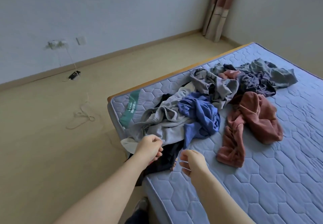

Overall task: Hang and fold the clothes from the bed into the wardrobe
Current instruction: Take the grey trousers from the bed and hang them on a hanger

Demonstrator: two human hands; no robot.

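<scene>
Forearms enter from the lower edge and meet at the near left corner of the bed (262, 185). The left hand (148, 147) has its fingers curled on the edge of a black garment (166, 162), which hangs partly over that corner, and appears to pinch it. The right hand (191, 160) sits just beside the same garment with its fingers curled; motion blur leaves it unclear whether it holds cloth. Behind the hands, along the left edge of the mattress, lie a crumpled grey garment (167, 127) and a blue garment (201, 115). A rust-pink garment (253, 124) lies toward the middle, and a far heap (258, 78) of grey and dark clothes sits nearer the far edge. Nothing on the bed is folded. Pale hangers (82, 117) lie bare on the floor (52, 145), well apart from the pile, and no wardrobe is in view. Judged from this, the task is at its very start: one garment is being picked out, and the whole pile is left to hang or fold.
</scene>
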